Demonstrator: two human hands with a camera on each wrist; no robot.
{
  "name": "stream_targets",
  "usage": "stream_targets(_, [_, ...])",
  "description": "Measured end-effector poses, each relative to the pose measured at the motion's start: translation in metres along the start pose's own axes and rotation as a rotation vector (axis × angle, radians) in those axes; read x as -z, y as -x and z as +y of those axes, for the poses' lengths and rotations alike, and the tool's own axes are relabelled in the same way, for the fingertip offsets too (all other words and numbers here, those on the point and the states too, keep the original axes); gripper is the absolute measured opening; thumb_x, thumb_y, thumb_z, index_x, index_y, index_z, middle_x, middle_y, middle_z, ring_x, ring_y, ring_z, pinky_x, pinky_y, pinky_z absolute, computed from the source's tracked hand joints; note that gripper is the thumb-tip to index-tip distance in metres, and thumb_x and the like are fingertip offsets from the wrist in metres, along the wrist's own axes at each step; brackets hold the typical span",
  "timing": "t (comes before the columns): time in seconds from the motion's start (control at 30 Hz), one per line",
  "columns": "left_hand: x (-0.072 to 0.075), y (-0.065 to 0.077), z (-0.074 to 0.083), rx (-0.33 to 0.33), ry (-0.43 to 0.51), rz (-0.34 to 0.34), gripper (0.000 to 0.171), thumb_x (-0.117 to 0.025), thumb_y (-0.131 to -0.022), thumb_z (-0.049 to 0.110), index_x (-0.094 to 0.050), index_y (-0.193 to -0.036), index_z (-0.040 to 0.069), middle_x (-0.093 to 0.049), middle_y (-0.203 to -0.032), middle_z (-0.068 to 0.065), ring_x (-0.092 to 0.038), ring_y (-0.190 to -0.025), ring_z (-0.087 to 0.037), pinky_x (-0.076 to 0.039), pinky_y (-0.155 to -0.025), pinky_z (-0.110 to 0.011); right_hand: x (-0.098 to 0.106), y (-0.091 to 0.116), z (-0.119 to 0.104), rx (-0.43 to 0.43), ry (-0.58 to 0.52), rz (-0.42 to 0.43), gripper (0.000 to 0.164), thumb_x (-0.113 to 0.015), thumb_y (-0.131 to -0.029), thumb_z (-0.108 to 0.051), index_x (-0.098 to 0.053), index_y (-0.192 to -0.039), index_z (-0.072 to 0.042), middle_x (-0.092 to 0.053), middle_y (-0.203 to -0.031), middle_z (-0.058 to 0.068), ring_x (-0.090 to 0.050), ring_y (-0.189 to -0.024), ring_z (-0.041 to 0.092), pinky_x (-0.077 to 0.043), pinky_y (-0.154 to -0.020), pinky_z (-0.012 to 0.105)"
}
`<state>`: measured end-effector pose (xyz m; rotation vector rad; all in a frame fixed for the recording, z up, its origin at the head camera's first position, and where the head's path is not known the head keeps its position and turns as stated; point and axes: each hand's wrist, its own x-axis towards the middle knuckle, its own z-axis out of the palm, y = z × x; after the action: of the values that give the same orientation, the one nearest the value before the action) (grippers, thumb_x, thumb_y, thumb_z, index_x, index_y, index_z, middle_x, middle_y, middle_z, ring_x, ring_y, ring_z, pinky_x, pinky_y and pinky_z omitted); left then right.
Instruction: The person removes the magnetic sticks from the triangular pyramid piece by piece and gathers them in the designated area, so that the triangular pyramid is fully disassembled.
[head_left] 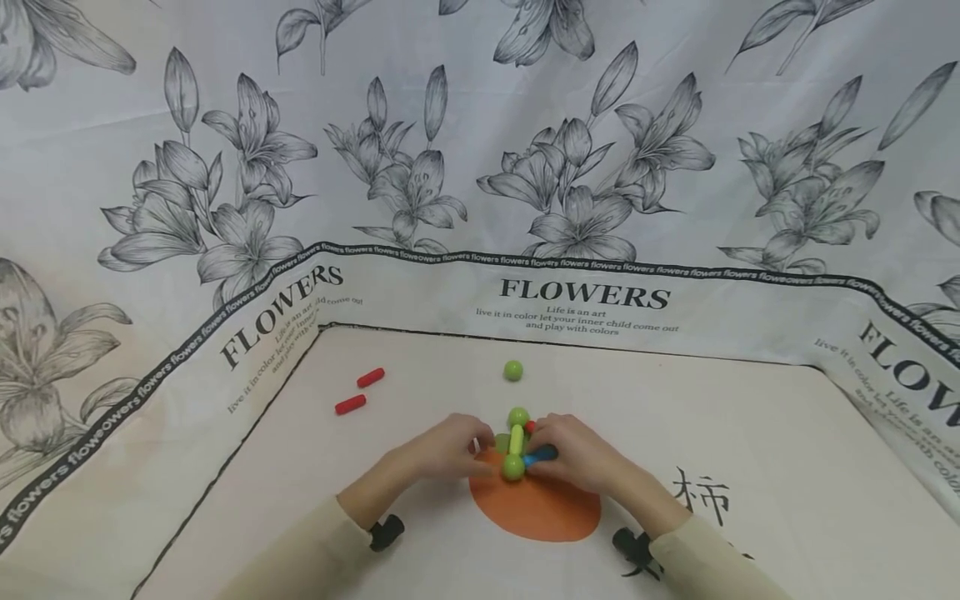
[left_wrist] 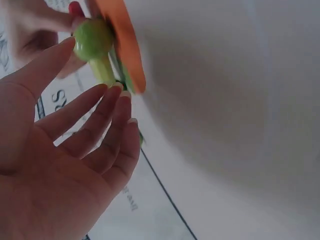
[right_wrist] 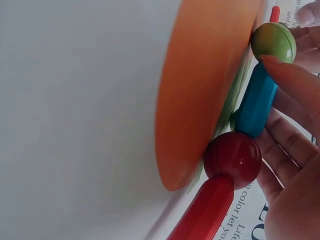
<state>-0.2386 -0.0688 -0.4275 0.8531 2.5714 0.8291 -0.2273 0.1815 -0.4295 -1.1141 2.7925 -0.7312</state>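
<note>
Over the top of the printed orange shape (head_left: 536, 508) is a chain of toy balls and rods. A yellow-green rod (head_left: 516, 442) joins the near green ball (head_left: 513, 467) to a far green ball (head_left: 518, 417). From the near ball a blue rod (right_wrist: 257, 100) runs to a dark red ball (right_wrist: 233, 160), which bears a red rod (right_wrist: 205, 212). My right hand (head_left: 573, 450) pinches the blue rod, thumb tip right by the green ball. To the chain's left, my left hand (head_left: 446, 450) has loosely bent fingers, its thumb and fingertips close to the near ball and yellow-green rod.
A loose green ball (head_left: 513, 370) lies farther back. Two red rods, a nearer rod (head_left: 350, 404) and a farther rod (head_left: 371, 377), lie at the left. Flower-printed cloth (head_left: 585, 300) rises behind the table surface. Black wrist straps show below both hands.
</note>
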Motion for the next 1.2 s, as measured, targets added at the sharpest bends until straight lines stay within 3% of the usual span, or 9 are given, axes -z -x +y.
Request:
stream_targets(0.13, [-0.01,-0.011,0.005,-0.031,0.023,-0.021,0.023,-0.08,-0.09,0.03,-0.075,-0.103,0.013,-0.065,-0.084,0.007,-0.056,-0.083,-0.009,-0.048,-0.073,-0.022,-0.001,-0.004,0.001,0.0,0.005,0.006,0.011,-0.085,-0.085,-0.018,-0.08,-0.095,-0.016,-0.07,-0.09,-0.008,-0.058,-0.085,0.014,-0.05,-0.077,0.027])
stream_targets(0.33, [-0.018,-0.019,0.01,0.035,0.061,-0.004,0.021,-0.08,-0.09,0.033,-0.07,-0.083,0.016,-0.054,-0.062,0.006,-0.047,-0.058,-0.007,-0.036,-0.053,-0.02,0.0,-0.005,0.001,0.006,0.049,-0.003,0.013,-0.086,-0.084,-0.018,-0.08,-0.096,-0.018,-0.07,-0.09,-0.01,-0.058,-0.084,0.012,-0.05,-0.078,0.029])
stream_targets(0.53, [-0.023,-0.02,0.015,0.074,0.085,0.027,0.025,-0.08,-0.09,0.03,-0.068,-0.075,0.013,-0.05,-0.057,0.006,-0.043,-0.051,-0.007,-0.032,-0.048,-0.02,0.0,-0.006,0.002,0.02,0.148,-0.018,0.014,-0.087,-0.082,-0.019,-0.081,-0.095,-0.019,-0.068,-0.087,-0.014,-0.053,-0.082,0.008,-0.046,-0.083,0.035])
stream_targets(0.83, [-0.022,-0.018,0.013,0.111,0.125,0.015,0.02,-0.078,-0.092,0.031,-0.071,-0.084,0.014,-0.053,-0.063,0.004,-0.046,-0.055,-0.008,-0.035,-0.051,-0.021,0.0,-0.005,0.001,0.032,0.181,-0.005,0.017,-0.088,-0.08,-0.02,-0.082,-0.095,-0.016,-0.07,-0.086,-0.011,-0.056,-0.084,0.009,-0.047,-0.082,0.035])
stream_targets(1.0, [-0.017,-0.012,0.007,0.126,0.091,0.014,0.021,-0.079,-0.09,0.029,-0.072,-0.092,0.01,-0.059,-0.073,0.003,-0.051,-0.066,-0.01,-0.041,-0.058,-0.022,-0.001,-0.001,0.003,0.025,0.198,-0.005,0.015,-0.089,-0.08,-0.021,-0.081,-0.092,-0.015,-0.069,-0.085,-0.012,-0.056,-0.084,0.009,-0.048,-0.083,0.036])
stream_targets(1.2, [-0.013,-0.011,0.001,0.126,0.113,-0.011,0.025,-0.078,-0.091,0.031,-0.072,-0.102,0.009,-0.061,-0.08,0.002,-0.054,-0.075,-0.012,-0.044,-0.064,-0.025,-0.001,0.002,0.004,0.019,0.189,0.001,0.014,-0.086,-0.083,-0.026,-0.079,-0.093,-0.017,-0.065,-0.085,-0.014,-0.05,-0.082,0.007,-0.043,-0.08,0.034])
